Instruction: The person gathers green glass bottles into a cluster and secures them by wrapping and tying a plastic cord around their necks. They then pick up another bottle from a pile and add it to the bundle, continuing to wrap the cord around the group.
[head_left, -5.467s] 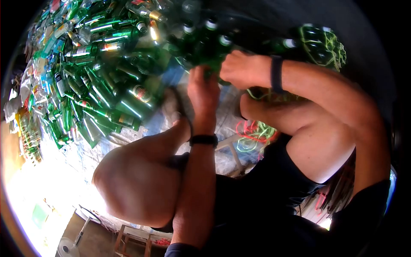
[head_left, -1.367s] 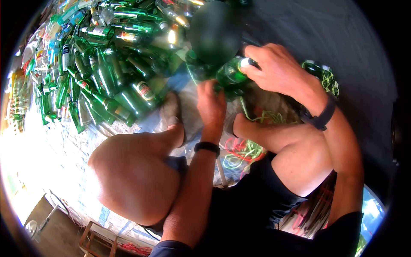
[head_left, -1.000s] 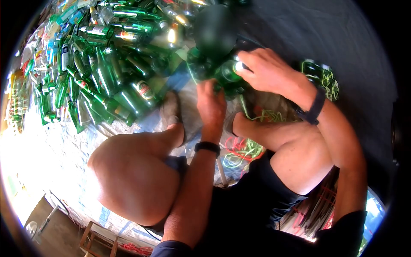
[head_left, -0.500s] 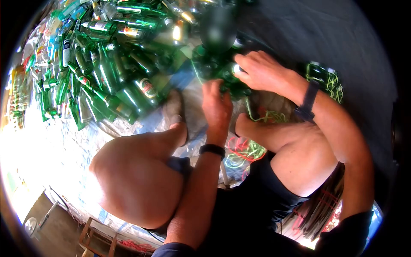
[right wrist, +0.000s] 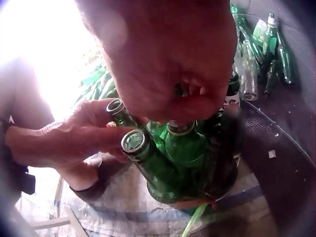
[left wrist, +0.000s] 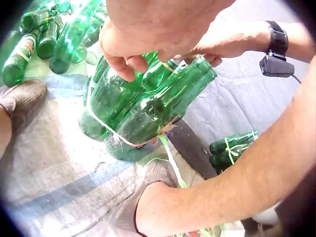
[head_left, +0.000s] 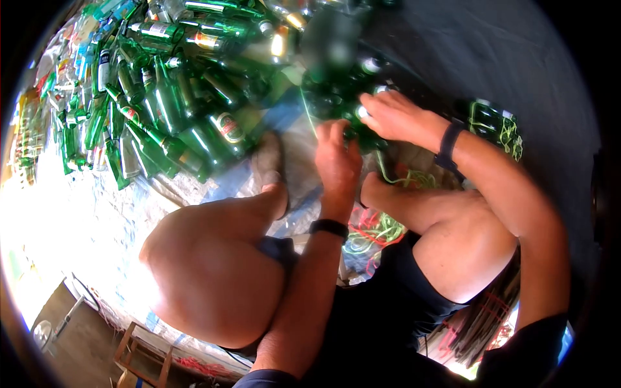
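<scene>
Bundle (left wrist: 148, 116) in string (left wrist: 112, 131) | left hand (head_left: 339, 155) atop bundle: fingers curled round 1 neck (right wrist: 123, 114) | right hand (head_left: 398, 116): fingers pinching another neck (right wrist: 181, 129) | likely straightening; next: probably snug string

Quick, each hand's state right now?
Left hand: closed, holding a green glass bottle by its neck.
Right hand: closed, holding a second green glass bottle near its top.
</scene>
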Motion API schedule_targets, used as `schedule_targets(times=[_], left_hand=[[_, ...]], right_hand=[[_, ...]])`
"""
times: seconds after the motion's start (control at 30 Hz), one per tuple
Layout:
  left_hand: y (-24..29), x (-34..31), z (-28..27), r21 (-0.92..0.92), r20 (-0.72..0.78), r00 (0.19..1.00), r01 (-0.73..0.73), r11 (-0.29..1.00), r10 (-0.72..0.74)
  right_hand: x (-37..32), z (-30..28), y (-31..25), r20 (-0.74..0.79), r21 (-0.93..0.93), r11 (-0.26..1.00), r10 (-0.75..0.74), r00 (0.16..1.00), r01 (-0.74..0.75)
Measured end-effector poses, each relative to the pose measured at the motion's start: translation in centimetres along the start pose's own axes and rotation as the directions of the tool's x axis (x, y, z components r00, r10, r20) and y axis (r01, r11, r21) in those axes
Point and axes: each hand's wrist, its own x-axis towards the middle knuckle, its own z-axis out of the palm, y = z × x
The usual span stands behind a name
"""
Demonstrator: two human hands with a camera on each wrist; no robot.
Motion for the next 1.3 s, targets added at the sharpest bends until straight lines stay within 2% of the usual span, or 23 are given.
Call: schedule_targets(times=[0.07, 0.23, 0.43, 0.67, 0.77, 0.83, 0.93, 1.13, 1.2, 1.23, 1.3], left_hand=[[-0.3, -0.2, 0.0, -0.019, -0.006, 1.0, 0.007, 1.0, -0.008], [0.0, 0.0, 0.3, -0.004, -0.001, 1.0, 0.001, 1.0, -0.001], [0.3, 0.1, 0.2, 0.012, 0.04, 0.998, 0.056, 0.998, -0.057], [0.0, 0.0, 0.3, -0.001, 0.037, 0.999, 0.027, 1.0, -0.027], [-0.1, 0.0, 0.5, 0.013, 0.032, 0.999, 0.013, 1.0, -0.013], [-0.3, 0.1, 0.6, 0.003, 0.032, 0.999, 0.006, 1.0, -0.006], [-0.4, 0.0, 0.7, 0.038, 0.024, 0.999, -0.028, 0.999, 0.027], [-0.4, 0.1, 0.8, 0.046, 0.081, 0.997, 0.015, 0.999, -0.018], [-0.6, 0.3, 0.8, 0.082, 0.081, 0.997, -0.02, 0.996, 0.013], [-0.8, 0.4, 0.8, 0.063, 0.085, 0.996, -0.032, 0.997, 0.027], [-0.9, 0.4, 0.7, 0.067, 0.099, 0.994, -0.048, 0.997, 0.041]], right_hand=[[0.4, 0.5, 0.1, 0.018, 0.008, 1.0, 0.009, 1.0, -0.009], [0.4, 0.6, 0.3, 0.034, -0.113, 0.993, 0.029, 0.999, -0.025], [0.5, 0.4, -0.1, 0.057, -0.118, 0.991, 0.073, 0.996, -0.066], [0.4, 0.7, -0.1, 0.047, -0.117, 0.99, 0.09, 0.995, -0.084], [0.3, 1.0, 0.1, 0.026, -0.099, 0.992, 0.086, 0.996, -0.083], [0.3, 1.4, 0.5, 0.015, -0.158, 0.987, 0.045, 0.999, -0.042], [0.2, 1.4, 0.8, 0.007, -0.103, 0.995, 0.018, 1.0, -0.017], [0.5, 0.4, 0.0, 0.106, -0.095, 0.988, 0.129, 0.986, -0.119], [0.7, -0.2, -0.2, 0.178, -0.113, 0.991, 0.096, 0.979, -0.076], [0.8, -0.7, -0.4, 0.251, -0.094, 0.988, 0.142, 0.958, -0.122], [-0.2, -1.7, -0.7, 0.208, -0.059, 0.99, 0.138, 0.968, -0.129]])
